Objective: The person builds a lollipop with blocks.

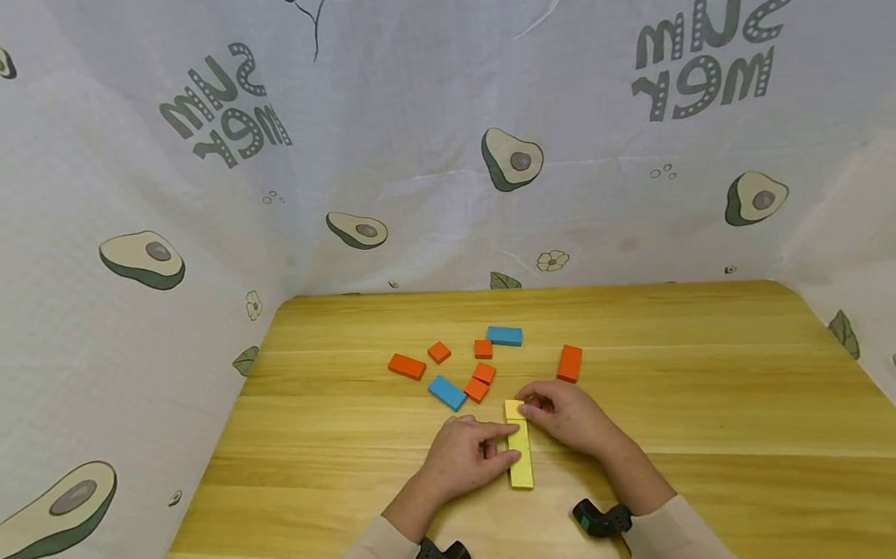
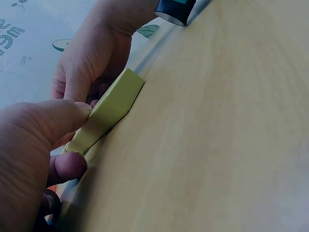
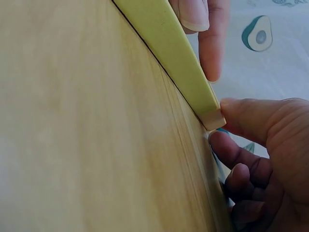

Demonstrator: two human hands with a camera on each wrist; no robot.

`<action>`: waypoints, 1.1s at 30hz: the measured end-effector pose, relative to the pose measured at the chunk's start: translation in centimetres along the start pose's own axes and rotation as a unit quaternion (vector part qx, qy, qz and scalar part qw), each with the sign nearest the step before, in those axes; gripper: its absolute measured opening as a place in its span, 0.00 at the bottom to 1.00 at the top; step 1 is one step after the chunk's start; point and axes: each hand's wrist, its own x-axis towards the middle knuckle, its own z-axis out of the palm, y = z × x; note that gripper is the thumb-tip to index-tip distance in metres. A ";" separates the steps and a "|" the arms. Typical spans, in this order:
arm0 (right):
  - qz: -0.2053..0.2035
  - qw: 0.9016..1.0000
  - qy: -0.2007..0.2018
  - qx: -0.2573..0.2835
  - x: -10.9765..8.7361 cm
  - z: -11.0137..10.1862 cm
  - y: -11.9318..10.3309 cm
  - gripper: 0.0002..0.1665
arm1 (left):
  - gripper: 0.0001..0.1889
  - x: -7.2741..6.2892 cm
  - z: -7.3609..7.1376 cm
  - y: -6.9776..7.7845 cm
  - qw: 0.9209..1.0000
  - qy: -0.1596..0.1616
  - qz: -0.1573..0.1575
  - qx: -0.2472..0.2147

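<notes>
A long yellow block (image 1: 521,474) lies on the table, lined up with the front-back direction. A small yellow block (image 1: 514,409) meets its far end, with a thin seam between them. My left hand (image 1: 463,456) rests its index fingertip and thumb on the long block's left side and top, the two tips spaced apart along it. At the far end, my right hand (image 1: 572,417) pinches the small yellow block with thumb and index finger. The right wrist view shows that right thumb (image 3: 251,116) against the end of the yellow row (image 3: 169,53); its other fingers are bent.
Beyond the hands lie blue blocks (image 1: 447,393) (image 1: 505,336), small orange squares (image 1: 483,350) (image 1: 439,352) and orange rectangles (image 1: 407,366) (image 1: 569,363). Two orange squares (image 1: 485,372) touch beside the nearer blue block. Printed cloth (image 1: 427,147) hangs around the wooden table (image 1: 685,369).
</notes>
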 end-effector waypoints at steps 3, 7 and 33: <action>-0.004 1.000 -0.001 -0.003 0.0 0.0 0.0 0.07 | 0.18 0.0 -0.1 0.0 1.000 0.001 0.001 0.001; -0.005 1.000 -0.002 -0.003 0.0 -0.1 0.1 0.08 | 0.18 0.1 -0.1 0.0 1.000 0.000 0.000 0.000; 0.039 0.998 0.014 0.037 0.0 -1.0 0.9 0.14 | 0.18 -0.1 0.0 0.0 1.000 -0.010 -0.008 0.001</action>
